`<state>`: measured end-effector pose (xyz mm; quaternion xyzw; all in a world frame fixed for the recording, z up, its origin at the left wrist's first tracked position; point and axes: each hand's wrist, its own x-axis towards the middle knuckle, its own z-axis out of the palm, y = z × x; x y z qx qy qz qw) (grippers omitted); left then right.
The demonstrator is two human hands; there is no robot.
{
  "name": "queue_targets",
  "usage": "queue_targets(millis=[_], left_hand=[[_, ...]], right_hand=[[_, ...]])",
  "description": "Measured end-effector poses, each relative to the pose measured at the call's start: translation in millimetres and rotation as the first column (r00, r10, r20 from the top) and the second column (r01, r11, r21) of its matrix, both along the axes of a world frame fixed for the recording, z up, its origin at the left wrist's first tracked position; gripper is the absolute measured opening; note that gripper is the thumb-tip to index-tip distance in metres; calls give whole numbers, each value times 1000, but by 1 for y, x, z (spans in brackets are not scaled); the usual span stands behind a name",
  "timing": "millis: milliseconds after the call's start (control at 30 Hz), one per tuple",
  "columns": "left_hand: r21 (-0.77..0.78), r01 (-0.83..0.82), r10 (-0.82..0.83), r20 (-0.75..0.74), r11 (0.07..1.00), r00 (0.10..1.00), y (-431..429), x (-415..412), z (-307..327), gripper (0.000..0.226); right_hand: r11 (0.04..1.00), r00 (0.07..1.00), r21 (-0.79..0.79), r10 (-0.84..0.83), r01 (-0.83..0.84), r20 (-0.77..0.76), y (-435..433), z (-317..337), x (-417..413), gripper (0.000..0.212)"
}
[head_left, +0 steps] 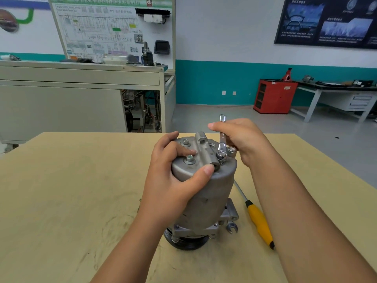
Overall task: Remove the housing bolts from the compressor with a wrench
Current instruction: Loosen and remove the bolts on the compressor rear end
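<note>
A grey metal compressor [212,193] stands upright on its black pulley in the middle of the table. My left hand [173,176] grips its top end, thumb by a port, fingers over the cover. Two hex bolts [189,158] show on the left of the cover, and another bolt [231,149] stands raised at the right. My right hand [242,139] holds a silver wrench [222,137] by its shaft. Its ring end sits on a bolt [221,155] at the cover's right side.
A yellow-handled screwdriver [259,221] lies on the wooden table [71,190] right of the compressor. A second wrench [232,227] pokes out by the compressor's base. Beyond the table stand a grey training bench, a red cabinet and a workbench.
</note>
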<state>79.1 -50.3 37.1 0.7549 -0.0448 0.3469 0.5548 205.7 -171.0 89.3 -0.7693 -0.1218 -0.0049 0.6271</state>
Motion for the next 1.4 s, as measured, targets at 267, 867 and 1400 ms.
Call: queue_targets(millis=[267, 867, 1400], left_hand=[[7, -6, 6, 3, 1000, 1000, 0, 1, 0, 40], [-2, -1, 1, 0, 1000, 1000, -1, 2, 0, 42], [7, -4, 4, 9, 1000, 1000, 0, 3, -2, 39]], right_hand=[[948, 952, -188, 282, -258, 116, 12, 15, -6, 24], [765, 976, 606, -191, 217, -107, -33, 4, -37, 28], [807, 787, 564, -459, 176, 412, -39, -24, -118, 34]])
